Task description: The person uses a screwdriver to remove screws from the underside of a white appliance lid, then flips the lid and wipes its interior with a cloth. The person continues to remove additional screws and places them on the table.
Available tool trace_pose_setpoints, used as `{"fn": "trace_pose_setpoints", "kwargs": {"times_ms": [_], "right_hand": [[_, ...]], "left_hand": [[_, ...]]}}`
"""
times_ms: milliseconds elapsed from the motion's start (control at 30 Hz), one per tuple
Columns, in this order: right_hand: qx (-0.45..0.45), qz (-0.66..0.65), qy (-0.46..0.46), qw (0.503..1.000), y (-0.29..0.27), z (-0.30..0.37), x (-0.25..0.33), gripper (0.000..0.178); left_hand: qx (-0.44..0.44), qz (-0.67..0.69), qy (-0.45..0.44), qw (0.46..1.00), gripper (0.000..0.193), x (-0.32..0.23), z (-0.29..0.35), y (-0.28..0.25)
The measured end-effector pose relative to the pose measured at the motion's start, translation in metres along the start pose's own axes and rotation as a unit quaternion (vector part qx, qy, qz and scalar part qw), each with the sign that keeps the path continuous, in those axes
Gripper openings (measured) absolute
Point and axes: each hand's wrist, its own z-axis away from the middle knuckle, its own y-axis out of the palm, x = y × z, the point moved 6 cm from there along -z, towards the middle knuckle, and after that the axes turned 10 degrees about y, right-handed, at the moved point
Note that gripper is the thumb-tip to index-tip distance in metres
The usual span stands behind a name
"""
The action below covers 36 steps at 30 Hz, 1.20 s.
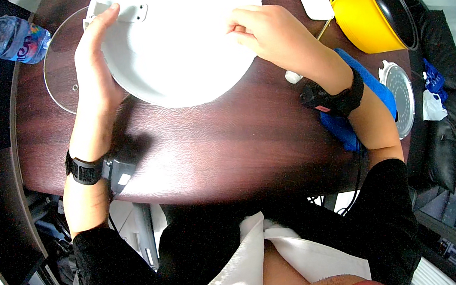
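Observation:
A round white plastic appliance body (183,59), overexposed in places, stands at the far middle of the dark wood table. My left hand (93,68) grips its left rim, thumb up beside a small plate with dark holes, fingers hidden behind the wall. Over the right part of the body, my right hand (272,31) is closed with its fingertips pressed together; whatever they pinch cannot be made out. Below the left hand's side lies a clear glass lid (61,86), partly covered by that hand and the body.
A water bottle (18,42) lies at the far left. On the right are a yellow pot (359,21) with a dark inside, a small white plastic part (315,5), a blue cloth (372,80) under my right forearm and a perforated round tray (402,96) at the table's edge.

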Motion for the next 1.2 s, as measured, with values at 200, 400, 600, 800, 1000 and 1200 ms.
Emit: {"fn": "trace_pose_setpoints", "kwargs": {"times_ms": [200, 400, 600, 800, 1000, 1200], "right_hand": [[0.049, -0.042, 0.024, 0.998, -0.003, 0.0, -0.003, 0.009], [0.032, -0.014, -0.013, 0.999, -0.004, -0.001, -0.001, 0.009], [0.042, -0.03, 0.022, 0.998, -0.005, -0.002, -0.001, 0.008], [0.048, -0.039, 0.074, 0.995, -0.002, -0.002, -0.004, 0.01], [0.077, -0.066, 0.148, 0.984, 0.001, -0.001, -0.012, 0.015], [0.087, -0.106, 0.214, 0.967, 0.004, 0.0, -0.022, 0.02]], "left_hand": [[0.003, 0.0, 0.013, 1.0, 0.041, -0.003, 0.001, 0.002], [0.004, -0.002, 0.01, 1.0, 0.04, -0.002, 0.001, 0.002], [0.006, 0.005, 0.008, 1.0, 0.038, 0.0, -0.001, -0.001], [0.005, 0.004, 0.005, 1.0, 0.038, -0.001, 0.001, 0.001], [0.019, -0.001, 0.014, 1.0, 0.04, -0.001, -0.001, 0.0], [0.017, -0.019, 0.024, 0.999, 0.041, -0.001, 0.0, -0.002]]}}
